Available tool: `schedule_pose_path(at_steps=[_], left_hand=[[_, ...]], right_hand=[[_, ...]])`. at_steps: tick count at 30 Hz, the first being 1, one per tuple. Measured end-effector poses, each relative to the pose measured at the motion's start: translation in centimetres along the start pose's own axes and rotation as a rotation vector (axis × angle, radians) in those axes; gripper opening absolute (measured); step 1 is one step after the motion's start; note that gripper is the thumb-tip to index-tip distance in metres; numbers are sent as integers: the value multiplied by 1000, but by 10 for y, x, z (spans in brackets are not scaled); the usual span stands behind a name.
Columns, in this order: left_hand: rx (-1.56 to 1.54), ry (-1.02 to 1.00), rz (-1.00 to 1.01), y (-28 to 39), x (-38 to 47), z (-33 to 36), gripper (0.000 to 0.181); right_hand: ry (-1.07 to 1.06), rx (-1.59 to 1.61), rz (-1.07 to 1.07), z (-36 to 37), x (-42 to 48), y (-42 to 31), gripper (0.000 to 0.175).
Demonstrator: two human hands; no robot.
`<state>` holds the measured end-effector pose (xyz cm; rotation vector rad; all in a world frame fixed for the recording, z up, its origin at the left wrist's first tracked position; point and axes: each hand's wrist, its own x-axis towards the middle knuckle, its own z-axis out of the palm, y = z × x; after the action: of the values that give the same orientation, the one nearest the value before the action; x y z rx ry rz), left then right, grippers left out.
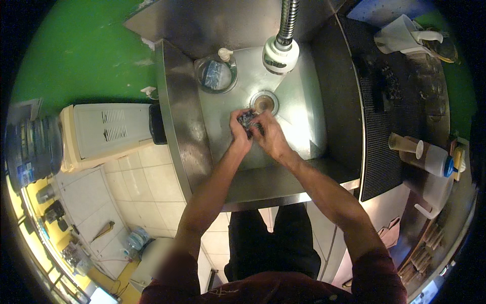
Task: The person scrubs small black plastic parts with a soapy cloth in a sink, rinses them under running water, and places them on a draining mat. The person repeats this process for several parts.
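Observation:
Both my hands are together low over a stainless steel sink basin (224, 152), just on my side of the round drain (264, 103). My left hand (239, 131) cups a small dark object (247, 118) with shiny, light flecks. The fingers of my right hand (272, 138) press on the same object from the right and cover part of it. Exactly what it is I cannot tell. Above and beyond the drain hangs a white faucet spray head (280, 57) on a flexible metal hose (289, 21). No running water is visible.
A round clear container (228, 89) holding a blue-and-white sponge (216, 75) stands in the basin's back left corner. On the right, a black textured mat (379, 152) carries drinking glasses (429, 87), a white pitcher (396, 36) and a blue-capped plastic jug (431, 159). A water dispenser (114, 131) lies left.

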<state>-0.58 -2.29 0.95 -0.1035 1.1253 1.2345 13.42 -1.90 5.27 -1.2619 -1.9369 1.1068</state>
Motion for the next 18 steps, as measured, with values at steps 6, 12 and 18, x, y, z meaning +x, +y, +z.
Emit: schedule_pose_path(at_steps=[6,12,18], left_hand=[[57,31,92,-3,1,2,44],[65,32,114,0,2,4,46],[-55,96,93,4,11,0,45]], right_hand=[[110,11,-143,2,2,-3,24],[46,80,47,6,4,-4,20],[8,13,38,-1,4,-6,22]])
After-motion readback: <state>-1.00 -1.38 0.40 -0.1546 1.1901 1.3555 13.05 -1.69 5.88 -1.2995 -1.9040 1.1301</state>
